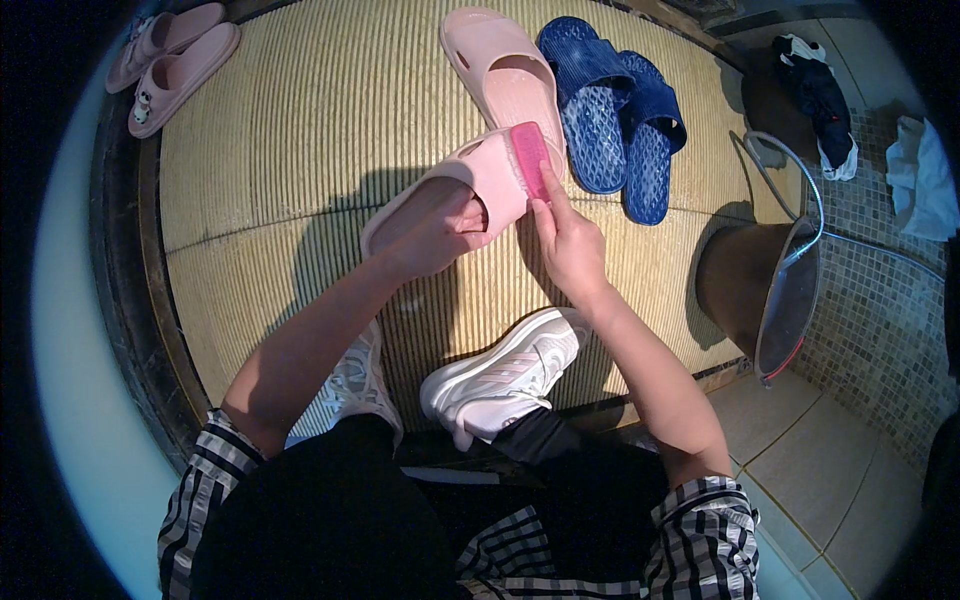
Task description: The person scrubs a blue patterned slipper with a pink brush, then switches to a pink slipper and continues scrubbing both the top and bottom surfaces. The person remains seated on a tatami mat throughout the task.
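A pale pink slipper (425,208) is held up over the ribbed mat, with my left hand (445,235) reaching into its foot opening and gripping it under the strap. My right hand (570,235) is closed on a bright pink scrubbing brush (530,160). The brush's pale bristles press against the toe end of the slipper. Just beyond lies the matching pink slipper (500,65) on the mat, partly covered by the held one. The fingers of my left hand are partly hidden by the slipper's strap.
Blue slippers (600,130) lie right of the pink ones on the yellowish mat (330,90). Another pink pair (175,65) sits at the far left edge. A dark bucket (745,275) with a shower hose (815,190) stands at the right. Dark cloth (820,105) and white cloth (922,180) lie beyond.
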Demonstrator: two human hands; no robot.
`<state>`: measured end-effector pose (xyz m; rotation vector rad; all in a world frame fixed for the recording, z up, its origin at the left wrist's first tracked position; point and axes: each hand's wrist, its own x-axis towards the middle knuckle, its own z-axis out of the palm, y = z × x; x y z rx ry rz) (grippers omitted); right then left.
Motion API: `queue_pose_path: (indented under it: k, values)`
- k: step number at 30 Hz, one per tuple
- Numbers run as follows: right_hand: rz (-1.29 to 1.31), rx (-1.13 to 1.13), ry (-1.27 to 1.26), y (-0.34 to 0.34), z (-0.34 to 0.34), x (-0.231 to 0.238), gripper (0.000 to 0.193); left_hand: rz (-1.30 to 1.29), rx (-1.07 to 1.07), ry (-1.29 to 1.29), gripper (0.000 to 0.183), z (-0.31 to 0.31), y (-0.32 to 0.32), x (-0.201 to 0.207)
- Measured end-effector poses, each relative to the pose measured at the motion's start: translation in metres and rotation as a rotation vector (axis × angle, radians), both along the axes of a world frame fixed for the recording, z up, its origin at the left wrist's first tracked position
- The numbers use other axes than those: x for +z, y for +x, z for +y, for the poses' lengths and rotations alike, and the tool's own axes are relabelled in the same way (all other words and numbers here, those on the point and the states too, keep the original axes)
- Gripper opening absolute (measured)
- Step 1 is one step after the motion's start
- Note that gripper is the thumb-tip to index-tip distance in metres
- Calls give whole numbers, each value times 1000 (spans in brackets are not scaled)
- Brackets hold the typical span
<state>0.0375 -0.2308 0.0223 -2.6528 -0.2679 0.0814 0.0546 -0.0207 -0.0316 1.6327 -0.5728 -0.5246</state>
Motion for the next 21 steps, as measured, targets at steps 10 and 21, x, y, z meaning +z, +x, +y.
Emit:
queue_pose_path:
  k: [10,21]
  values:
    - [-58,220,-141,1,25,26,49,173,-13,120,40,1,-1,20]
    - [40,254,-96,-10,24,34,48,376,-23,-104,45,1,-7,9]
